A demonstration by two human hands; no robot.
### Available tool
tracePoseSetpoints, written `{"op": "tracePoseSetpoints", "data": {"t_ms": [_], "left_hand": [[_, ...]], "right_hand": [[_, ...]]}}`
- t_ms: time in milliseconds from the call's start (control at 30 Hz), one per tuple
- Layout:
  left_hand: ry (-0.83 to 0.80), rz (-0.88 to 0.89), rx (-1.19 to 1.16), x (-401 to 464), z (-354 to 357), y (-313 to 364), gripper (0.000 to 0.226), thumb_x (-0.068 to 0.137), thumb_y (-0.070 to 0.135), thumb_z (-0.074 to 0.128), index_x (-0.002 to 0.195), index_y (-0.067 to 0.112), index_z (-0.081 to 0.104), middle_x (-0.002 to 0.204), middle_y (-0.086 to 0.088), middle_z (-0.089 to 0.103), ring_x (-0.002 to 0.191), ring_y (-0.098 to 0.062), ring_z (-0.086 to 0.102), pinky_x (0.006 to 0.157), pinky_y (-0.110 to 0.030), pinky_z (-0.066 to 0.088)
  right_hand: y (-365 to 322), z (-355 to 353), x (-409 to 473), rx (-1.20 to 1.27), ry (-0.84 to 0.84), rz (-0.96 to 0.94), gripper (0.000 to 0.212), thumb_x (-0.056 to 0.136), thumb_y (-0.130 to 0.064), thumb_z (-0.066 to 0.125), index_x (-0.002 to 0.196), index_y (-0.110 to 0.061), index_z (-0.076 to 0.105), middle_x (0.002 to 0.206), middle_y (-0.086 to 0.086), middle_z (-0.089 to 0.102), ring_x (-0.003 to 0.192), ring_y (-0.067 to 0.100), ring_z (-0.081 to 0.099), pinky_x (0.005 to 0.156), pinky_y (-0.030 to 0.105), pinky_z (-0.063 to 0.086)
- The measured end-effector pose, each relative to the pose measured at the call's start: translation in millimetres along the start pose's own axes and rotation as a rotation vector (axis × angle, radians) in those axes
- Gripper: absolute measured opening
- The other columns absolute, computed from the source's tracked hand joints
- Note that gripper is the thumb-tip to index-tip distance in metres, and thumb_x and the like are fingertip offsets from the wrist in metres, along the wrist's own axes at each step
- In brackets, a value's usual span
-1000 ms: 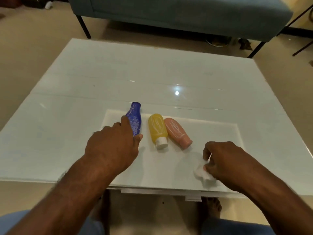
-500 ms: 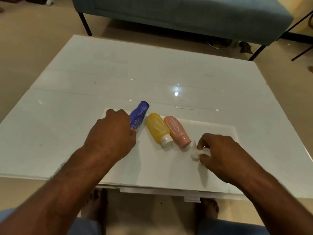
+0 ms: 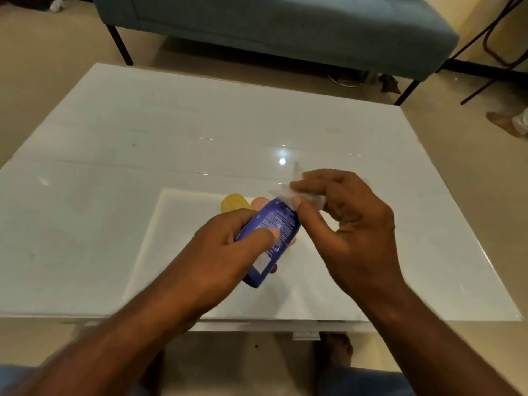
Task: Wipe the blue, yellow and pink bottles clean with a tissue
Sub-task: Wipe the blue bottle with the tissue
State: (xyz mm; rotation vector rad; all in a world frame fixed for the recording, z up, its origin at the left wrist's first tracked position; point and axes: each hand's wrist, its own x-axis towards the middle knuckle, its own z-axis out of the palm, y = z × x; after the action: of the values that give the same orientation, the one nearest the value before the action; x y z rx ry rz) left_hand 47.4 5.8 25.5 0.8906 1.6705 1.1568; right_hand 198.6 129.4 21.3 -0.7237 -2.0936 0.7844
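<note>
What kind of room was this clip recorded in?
Probably a home living room: a teal sofa on thin black legs stands behind a low glossy white table, on a beige tiled floor.

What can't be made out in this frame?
Head view only:
- yellow bottle: only its far end shows; the left hand and blue bottle cover the rest.
- pink bottle: a sliver shows behind the blue bottle.
- tissue: blurred, partly hidden by the right hand.
</note>
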Motion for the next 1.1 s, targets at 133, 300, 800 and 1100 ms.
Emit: {"op": "tracePoseSetpoints", "data": {"t_ms": [133,300,800,1100], "left_hand": [[0.1,-0.19,-0.213,3.9,5.7,-1.6,0.035,0.094,0.046,0.048,0.108,0.02,0.067,0.087,-0.004,0.076,0.078,-0.027,0.075,0.066,-0.029,0.06],[0.246,-0.123,-0.127,1.2,9.7,-1.8,0.069,0.075,0.076,0.016,0.087,0.037,0.072,0.071,0.013,0.076,0.065,-0.008,0.074,0.063,-0.024,0.058],[0.231,-0.037,-0.113,5.6,7.3,-0.1,0.063,0.077,0.072,0.018,0.095,0.035,0.066,0.078,0.007,0.077,0.069,-0.019,0.076,0.062,-0.031,0.063],[0.152,0.045,-0.098,-0.4,5.6,-6.5,0.112,0.066,0.093,0.005,0.085,0.002,0.066,0.076,-0.017,0.073,0.072,-0.028,0.072,0.069,-0.03,0.061]], "right_hand": [[-8.9,8.5,-11.3,-0.038,-0.073,-0.072,0.018,0.093,-0.019,0.075,0.11,-0.015,0.08,0.116,-0.003,0.072,0.11,0.009,0.068,0.09,0.015,0.055],[-10.1,9.2,-18.0,-0.146,-0.123,-0.205,0.018,0.093,-0.024,0.073,0.108,-0.015,0.079,0.113,-0.001,0.075,0.106,0.013,0.068,0.095,0.023,0.054],[1.1,1.1,-5.3,-0.177,-0.008,-0.143,0.022,0.096,-0.023,0.075,0.111,-0.008,0.076,0.114,0.005,0.073,0.106,0.01,0.066,0.09,0.019,0.057],[-29.9,20.8,-36.7,-0.242,-0.241,-0.461,0.02,0.102,-0.011,0.062,0.11,-0.003,0.079,0.115,0.013,0.073,0.104,0.029,0.067,0.094,0.035,0.055]]}}
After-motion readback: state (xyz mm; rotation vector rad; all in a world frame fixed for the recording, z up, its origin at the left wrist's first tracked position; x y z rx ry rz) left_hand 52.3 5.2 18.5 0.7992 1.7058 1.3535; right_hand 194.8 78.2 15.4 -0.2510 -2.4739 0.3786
